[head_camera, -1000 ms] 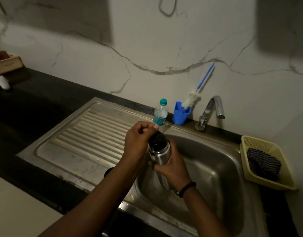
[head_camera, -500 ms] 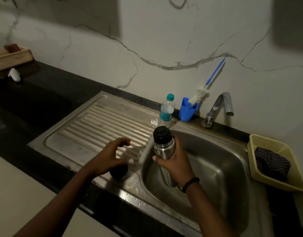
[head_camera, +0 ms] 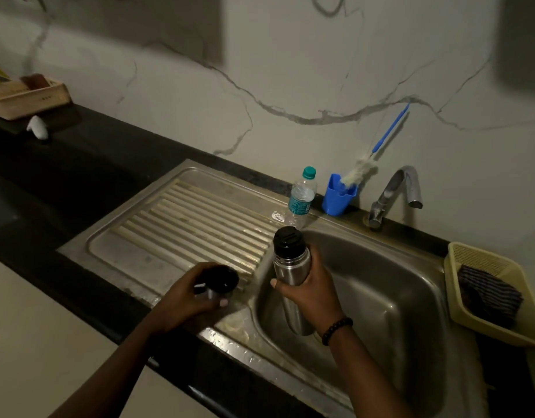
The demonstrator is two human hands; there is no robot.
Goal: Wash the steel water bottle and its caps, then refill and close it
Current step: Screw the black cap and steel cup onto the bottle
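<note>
My right hand (head_camera: 313,292) grips the steel water bottle (head_camera: 290,263) upright over the left side of the sink basin (head_camera: 390,297). A black inner cap (head_camera: 287,239) sits on the bottle's neck. My left hand (head_camera: 185,300) holds the outer cap (head_camera: 219,282), dark inside with a steel wall, its open side up, at the front edge of the ribbed drainboard (head_camera: 194,224).
A small plastic water bottle (head_camera: 302,196), a blue cup (head_camera: 338,194) with a blue-handled bottle brush (head_camera: 371,158) and the tap (head_camera: 396,191) stand behind the basin. A yellow basket (head_camera: 471,260) with a dark cloth sits at the right. A wooden box (head_camera: 28,98) is far left.
My left hand left the bottle's top, went down to the drainboard's front edge, and now grips the outer cap there. The right hand kept the bottle upright over the sink.
</note>
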